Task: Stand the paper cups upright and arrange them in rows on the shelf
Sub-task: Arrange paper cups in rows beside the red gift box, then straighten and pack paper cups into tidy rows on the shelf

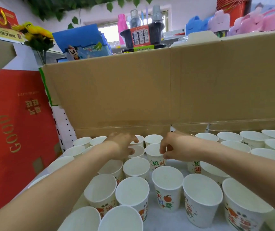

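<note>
Several white paper cups with orange and green print stand upright, mouths up, across the white shelf [173, 219]. My right hand [176, 147] pinches the rim of one cup [154, 151] in the back middle, thumb and fingers curled on its edge. My left hand [121, 145] reaches over the neighbouring cup [137, 151], fingers curled around its rim and partly hiding it. More cups sit in rows behind, such as a back-row cup [153, 139]. Nearer me stands a printed cup [167, 185].
A tall cardboard wall [150, 94] rises straight behind the cups. A red gift box [13, 122] flanks the shelf on the left. Above the cardboard sit a blue box [81, 42], artificial sunflowers [36, 35] and plastic goods.
</note>
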Tool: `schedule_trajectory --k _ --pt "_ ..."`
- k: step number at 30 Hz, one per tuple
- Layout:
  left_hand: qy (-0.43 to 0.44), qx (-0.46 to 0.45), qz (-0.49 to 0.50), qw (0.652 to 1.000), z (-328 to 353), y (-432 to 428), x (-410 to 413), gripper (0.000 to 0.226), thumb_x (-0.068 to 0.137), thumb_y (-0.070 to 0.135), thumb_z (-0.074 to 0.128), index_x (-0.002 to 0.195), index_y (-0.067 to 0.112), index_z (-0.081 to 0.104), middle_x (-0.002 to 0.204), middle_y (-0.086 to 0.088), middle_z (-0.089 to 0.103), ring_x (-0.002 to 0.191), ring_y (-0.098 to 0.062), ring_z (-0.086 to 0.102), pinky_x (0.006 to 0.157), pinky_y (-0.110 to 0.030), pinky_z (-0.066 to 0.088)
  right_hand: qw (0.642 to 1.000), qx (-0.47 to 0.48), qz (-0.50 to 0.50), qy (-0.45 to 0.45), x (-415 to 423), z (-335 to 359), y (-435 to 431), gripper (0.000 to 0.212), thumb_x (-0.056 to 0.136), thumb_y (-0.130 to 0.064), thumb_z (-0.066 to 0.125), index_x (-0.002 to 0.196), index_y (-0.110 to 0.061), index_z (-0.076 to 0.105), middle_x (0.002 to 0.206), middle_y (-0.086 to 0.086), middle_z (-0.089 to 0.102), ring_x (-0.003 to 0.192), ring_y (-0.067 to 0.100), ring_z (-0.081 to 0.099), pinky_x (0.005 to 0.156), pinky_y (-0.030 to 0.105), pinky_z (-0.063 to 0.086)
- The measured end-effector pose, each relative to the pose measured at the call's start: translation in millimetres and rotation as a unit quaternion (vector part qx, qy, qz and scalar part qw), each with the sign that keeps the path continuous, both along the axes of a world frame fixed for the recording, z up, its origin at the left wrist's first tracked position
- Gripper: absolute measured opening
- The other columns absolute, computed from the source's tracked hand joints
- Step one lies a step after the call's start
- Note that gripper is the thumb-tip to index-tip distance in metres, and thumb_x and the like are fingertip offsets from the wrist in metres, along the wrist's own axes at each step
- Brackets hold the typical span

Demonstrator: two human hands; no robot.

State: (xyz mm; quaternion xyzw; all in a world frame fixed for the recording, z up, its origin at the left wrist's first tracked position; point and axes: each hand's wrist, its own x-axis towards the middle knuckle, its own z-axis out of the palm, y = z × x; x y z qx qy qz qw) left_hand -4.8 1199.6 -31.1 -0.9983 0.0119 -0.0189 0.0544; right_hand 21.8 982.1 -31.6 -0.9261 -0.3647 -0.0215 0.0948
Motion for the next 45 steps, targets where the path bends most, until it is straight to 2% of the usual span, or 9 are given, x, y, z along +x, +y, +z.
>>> schedule_trajectory --k 4,9,12,19,23,30,35,40,45 --pt "-0.029 -0.067 -0.006 0.997 3.9 4.9 -2.9 0.042 0.095 0.039 0.052 0.136 0.036 0.046 0.146 0.009 0.044 0.133 -0.021 0.039 0.108 -0.035 0.031 1.0 0.021 -0.008 -0.013 -3.8 12.3 -8.1 0.019 0.09 -0.029 0.061 0.108 -0.028 0.068 0.081 -0.015 0.055 0.072 0.005 0.05 0.066 0.025 0.039" --pt "-0.045 -0.164 -0.09 0.981 6.0 -10.1 -14.7 0.036 0.097 0.045 0.047 0.132 0.037 0.052 0.141 0.014 0.047 0.13 -0.012 0.041 0.107 -0.033 0.033 0.999 0.025 0.027 0.036 -15.8 24.9 -33.5 0.013 0.088 -0.034 0.063 0.098 -0.032 0.071 0.083 -0.014 0.067 0.078 0.008 0.062 0.071 0.026 0.051" --pt "-0.015 -0.162 -0.099 0.982 7.8 -26.1 -6.4 0.037 0.097 0.045 0.047 0.131 0.035 0.054 0.142 0.011 0.048 0.129 -0.014 0.044 0.107 -0.033 0.034 0.998 -0.003 0.041 0.054 -30.8 34.5 -42.2 0.016 0.09 -0.035 0.063 0.103 -0.033 0.071 0.089 -0.016 0.067 0.084 0.001 0.062 0.079 0.024 0.052" --pt "-0.026 -0.199 -0.144 0.969 16.3 -40.5 -12.1 0.032 0.095 0.042 0.054 0.127 0.037 0.057 0.131 0.015 0.053 0.122 -0.007 0.046 0.095 -0.025 0.035 0.992 0.024 0.092 0.084 -55.7 46.0 -50.5 0.019 0.081 -0.041 0.071 0.1 -0.037 0.072 0.093 -0.022 0.066 0.091 -0.006 0.057 0.072 0.011 0.044" --pt "-0.04 -0.198 -0.173 0.964 27.4 -37.8 -41.8 0.028 0.093 0.042 0.057 0.118 0.034 0.065 0.121 0.018 0.062 0.111 -0.001 0.054 0.091 -0.025 0.043 0.992 -0.036 0.095 0.078 -80.1 31.5 -38.3 0.03 0.076 -0.052 0.071 0.103 -0.038 0.069 0.098 -0.02 0.062 0.095 -0.004 0.054 0.081 0.02 0.048" --pt "-0.04 -0.114 -0.142 0.982 15.8 -22.4 -81.0 0.014 0.081 0.049 0.066 0.086 0.037 0.072 0.085 0.021 0.066 0.087 -0.003 0.057 0.079 -0.031 0.048 0.995 -0.058 0.086 -0.008 -67.9 9.9 -17.3 0.009 0.085 -0.032 0.067 0.088 -0.025 0.072 0.082 -0.01 0.068 0.075 0.008 0.059 0.064 0.028 0.049" --pt "-0.041 -0.097 -0.135 0.985 6.8 -21.8 -82.4 0.013 0.082 0.046 0.064 0.086 0.037 0.072 0.086 0.018 0.068 0.088 -0.005 0.057 0.084 -0.032 0.045 0.996 -0.041 0.076 0.003 -60.6 7.0 -12.9 0.005 0.085 -0.028 0.068 0.089 -0.027 0.072 0.082 -0.01 0.067 0.076 0.009 0.059 0.065 0.026 0.049" --pt "-0.066 -0.109 -0.145 0.981 10.5 -22.8 -88.2 0.019 0.086 0.049 0.061 0.097 0.037 0.07 0.098 0.024 0.066 0.098 -0.002 0.054 0.093 -0.032 0.041 0.999 -0.027 0.046 0.004 -79.7 23.8 -25.7 0.021 0.088 -0.043 0.064 0.106 -0.034 0.067 0.089 -0.019 0.054 0.088 0.005 0.055 0.073 0.024 0.046" --pt "-0.07 -0.131 -0.202 0.968 11.7 -43.8 -96.3 0.025 0.087 0.044 0.063 0.111 0.037 0.068 0.112 0.023 0.063 0.108 0.001 0.049 0.095 -0.027 0.038 0.998 -0.049 0.004 0.039 -110.0 37.3 -54.8 0.038 0.074 -0.065 0.064 0.085 -0.029 0.07 0.084 -0.013 0.067 0.083 0.008 0.063 0.075 0.037 0.055"
